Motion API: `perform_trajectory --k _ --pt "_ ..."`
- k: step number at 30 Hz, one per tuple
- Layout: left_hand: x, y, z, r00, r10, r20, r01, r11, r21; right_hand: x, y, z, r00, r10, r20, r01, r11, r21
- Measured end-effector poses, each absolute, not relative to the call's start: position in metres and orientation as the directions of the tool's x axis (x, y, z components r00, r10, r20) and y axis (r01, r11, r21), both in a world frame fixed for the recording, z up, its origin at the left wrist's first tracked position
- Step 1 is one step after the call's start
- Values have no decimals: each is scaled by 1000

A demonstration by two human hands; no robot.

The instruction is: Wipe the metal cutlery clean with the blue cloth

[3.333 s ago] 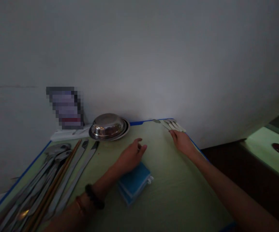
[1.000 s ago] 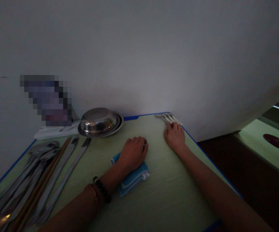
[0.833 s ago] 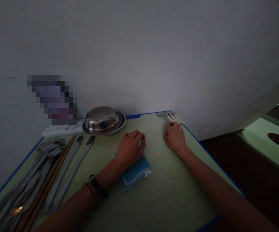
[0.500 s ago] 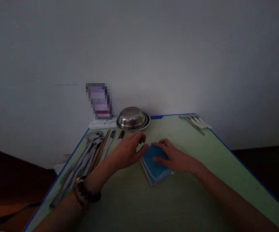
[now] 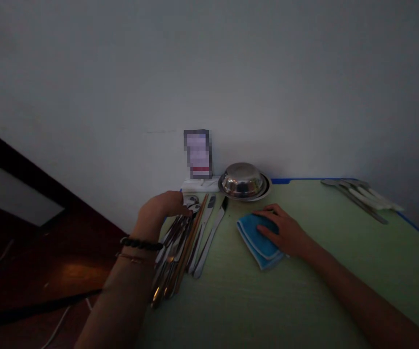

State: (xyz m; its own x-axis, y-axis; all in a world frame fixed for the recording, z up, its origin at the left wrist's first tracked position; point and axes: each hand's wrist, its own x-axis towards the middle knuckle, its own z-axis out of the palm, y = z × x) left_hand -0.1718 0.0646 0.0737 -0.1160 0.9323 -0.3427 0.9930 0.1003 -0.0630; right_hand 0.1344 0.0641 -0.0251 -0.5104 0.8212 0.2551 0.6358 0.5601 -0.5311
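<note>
A folded blue cloth [image 5: 255, 240] with a pale edge lies on the table. My right hand [image 5: 285, 230] rests on its right side, fingers spread and open. Over the upper end of a cutlery row at the left, my left hand [image 5: 163, 206] is bent over the spoons [image 5: 193, 208], with its visible fingers stretched out and apart. Part of that hand's fingers is turned away, and I see nothing held in it. Beside the spoons lie wooden chopsticks [image 5: 194, 232] and two table knives [image 5: 212, 237]. Dark bracelets circle my left wrist.
An upturned metal bowl [image 5: 241, 179] sits on a metal dish at the back, against the wall. A pixelated upright screen [image 5: 199, 152] stands left of it on a white base. Several white-handled utensils [image 5: 371, 196] lie at the back right. The table's edges have blue trim.
My view has turned left. My left hand has moved from beside the cloth to the spoons at the left. My right hand remains on the cloth.
</note>
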Motion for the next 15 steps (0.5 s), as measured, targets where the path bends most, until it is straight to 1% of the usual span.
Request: perform_trajectory --k 3,5,9,15 --pt "-176 66 67 -218 885 -412 976 206 -75 129 66 -26 -485 834 263 656 546 -521" --pt "-177 67 64 -255 863 -437 966 248 -72 128 66 -26 -480 836 267 654 544 -526" --pt "-176 69 58 -257 849 -462 962 272 -35 131 66 -27 -485 836 257 630 538 -560" --pt "-178 74 44 -252 854 -455 957 290 13 134 66 -29 -486 834 262 618 540 -571"
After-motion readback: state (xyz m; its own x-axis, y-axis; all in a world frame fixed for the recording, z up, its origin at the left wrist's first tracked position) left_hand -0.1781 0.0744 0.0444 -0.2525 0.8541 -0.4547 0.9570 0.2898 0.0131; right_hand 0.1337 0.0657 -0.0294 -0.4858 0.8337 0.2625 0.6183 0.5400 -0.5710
